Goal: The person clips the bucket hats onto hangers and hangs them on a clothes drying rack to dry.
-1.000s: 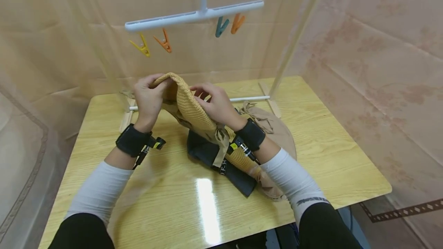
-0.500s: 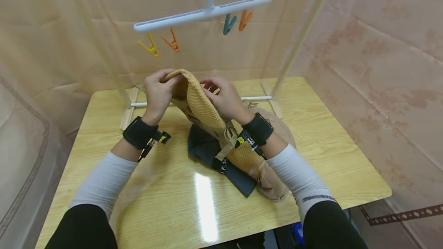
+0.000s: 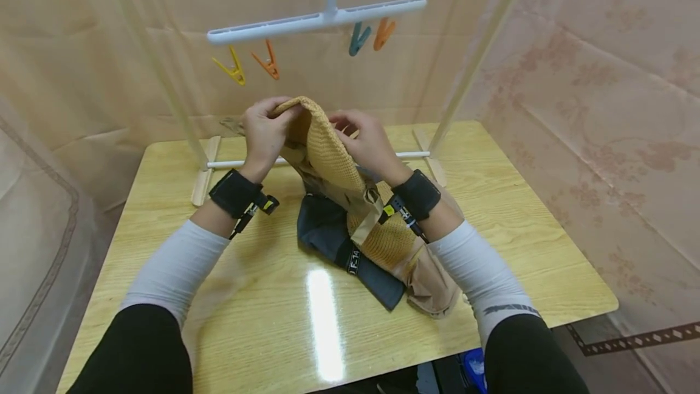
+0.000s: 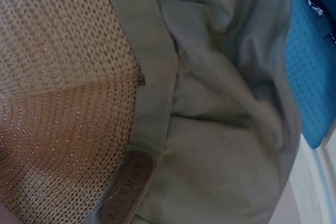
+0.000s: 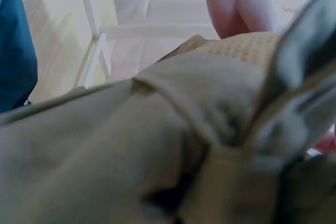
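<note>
Above the middle of the table I hold up a sun hat with a yellow woven crown (image 3: pixel 330 151) and a khaki cloth brim. The left wrist view shows the inside of the hat (image 4: pixel 68 40), with a brown label (image 4: pixel 126 187) on its band. My left hand (image 3: pixel 266 138) pinches the upper edge of the crown. My right hand (image 3: pixel 374 148) has curled fingers at the crown's right side; the fingertips are partly hidden. A cloth tie (image 3: pixel 369 224) hangs below the right wrist. Underneath lies more yellow woven material (image 3: pixel 391 242) with beige cloth (image 3: pixel 434 284), seemingly a second hat.
A dark cloth item (image 3: pixel 322 227) with a lettered black strap (image 3: pixel 353 260) lies beneath the hat. Behind stands a white rack (image 3: pixel 240 164); its hanging bar (image 3: pixel 317 22) carries yellow, orange and teal clips (image 3: pixel 358 39) above my hands.
Both hands have moved right and upward with the held hat, which hides more of the beige cloth. In the head view the hanging bar has shifted slightly. The dark cloth item stays put.
</note>
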Action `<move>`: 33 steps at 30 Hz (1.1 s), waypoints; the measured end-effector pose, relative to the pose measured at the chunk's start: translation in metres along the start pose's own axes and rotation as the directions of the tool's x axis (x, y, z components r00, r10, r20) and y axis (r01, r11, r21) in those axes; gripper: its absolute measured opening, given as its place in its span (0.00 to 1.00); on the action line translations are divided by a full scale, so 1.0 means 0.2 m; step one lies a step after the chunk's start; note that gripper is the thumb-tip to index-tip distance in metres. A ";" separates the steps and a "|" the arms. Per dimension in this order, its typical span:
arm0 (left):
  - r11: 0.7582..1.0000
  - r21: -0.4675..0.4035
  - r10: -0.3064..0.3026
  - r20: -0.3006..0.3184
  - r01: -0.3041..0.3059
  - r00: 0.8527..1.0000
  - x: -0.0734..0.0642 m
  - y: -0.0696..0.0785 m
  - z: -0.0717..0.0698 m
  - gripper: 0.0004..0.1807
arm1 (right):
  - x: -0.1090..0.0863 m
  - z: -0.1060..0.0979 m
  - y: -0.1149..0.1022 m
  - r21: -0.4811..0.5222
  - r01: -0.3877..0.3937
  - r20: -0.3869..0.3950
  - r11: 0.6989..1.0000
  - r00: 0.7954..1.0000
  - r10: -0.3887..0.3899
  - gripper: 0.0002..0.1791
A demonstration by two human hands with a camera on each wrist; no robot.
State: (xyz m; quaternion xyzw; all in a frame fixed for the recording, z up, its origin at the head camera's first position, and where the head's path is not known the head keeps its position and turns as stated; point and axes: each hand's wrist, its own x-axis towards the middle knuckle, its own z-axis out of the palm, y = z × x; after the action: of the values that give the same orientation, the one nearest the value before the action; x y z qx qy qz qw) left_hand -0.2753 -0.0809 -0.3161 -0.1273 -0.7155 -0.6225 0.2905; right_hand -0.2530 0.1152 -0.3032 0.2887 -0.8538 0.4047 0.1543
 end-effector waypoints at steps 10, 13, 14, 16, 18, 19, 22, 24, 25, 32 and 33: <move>0.999 0.018 0.043 -0.079 -0.042 0.996 0.01 -0.01 0.09 0.11 | 0.02 -0.03 0.02 -0.030 -0.067 -0.009 0.997 0.998 0.067 0.15; 0.998 0.014 0.057 -0.094 -0.055 0.994 0.00 -0.02 0.11 0.10 | 0.02 -0.04 0.02 -0.047 -0.087 -0.010 0.995 0.996 0.087 0.16; 0.998 0.013 0.062 -0.101 -0.060 0.993 0.00 -0.02 0.12 0.10 | 0.02 -0.04 0.03 -0.048 -0.090 -0.008 0.995 0.996 0.090 0.16; 0.997 0.010 0.072 -0.114 -0.071 0.991 0.00 -0.03 0.13 0.10 | 0.02 -0.04 0.03 -0.054 -0.101 -0.005 0.993 0.995 0.101 0.17; 0.997 0.000 0.070 -0.119 -0.071 0.990 -0.01 -0.03 0.14 0.10 | 0.02 -0.05 0.04 -0.062 -0.117 -0.008 0.991 0.993 0.117 0.18; 0.998 -0.002 0.069 -0.120 -0.069 0.990 -0.01 -0.04 0.15 0.10 | 0.02 -0.05 0.04 -0.067 -0.125 -0.013 0.990 0.992 0.124 0.18; 0.998 -0.008 0.060 -0.115 -0.061 0.992 0.00 -0.05 0.19 0.11 | 0.02 -0.07 0.07 -0.097 -0.145 -0.037 0.985 0.989 0.142 0.18; 0.998 -0.008 0.060 -0.116 -0.061 0.991 0.00 -0.06 0.21 0.11 | 0.02 -0.08 0.09 -0.102 -0.158 -0.049 0.982 0.987 0.153 0.18; 0.998 -0.008 0.063 -0.119 -0.064 0.991 0.00 -0.07 0.23 0.11 | 0.02 -0.08 0.10 -0.105 -0.164 -0.054 0.981 0.986 0.159 0.17; 0.998 0.026 0.061 -0.113 -0.058 0.992 -0.01 -0.10 0.30 0.13 | 0.01 -0.10 0.15 -0.108 -0.196 -0.060 0.975 0.980 0.191 0.17; 0.998 0.034 0.057 -0.105 -0.053 0.993 0.00 -0.11 0.30 0.13 | 0.00 -0.11 0.16 -0.110 -0.202 -0.057 0.973 0.979 0.196 0.17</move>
State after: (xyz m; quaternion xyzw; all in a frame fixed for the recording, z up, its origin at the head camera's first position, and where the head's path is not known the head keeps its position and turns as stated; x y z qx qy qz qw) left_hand -0.3019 -0.0263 -0.3375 -0.1091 -0.7050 -0.6088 0.3470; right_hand -0.2730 0.1477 -0.3090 0.1830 -0.8966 0.3747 0.1489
